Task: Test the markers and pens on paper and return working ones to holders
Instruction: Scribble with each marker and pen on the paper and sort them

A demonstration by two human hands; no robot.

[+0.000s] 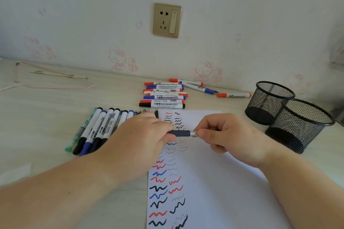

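Note:
A pen with a dark grip and a clear tip end lies level between both hands, above the white paper. My left hand holds its left end with curled fingers. My right hand pinches its clear right end between thumb and fingers. The paper carries two columns of red, blue and black squiggles. Two black mesh holders stand at the right; their insides look dark and I cannot tell what is in them.
A row of markers and pens lies left of the paper, partly under my left hand. Several whiteboard markers are stacked behind the paper, with loose ones near the wall. A pink cord lies far left.

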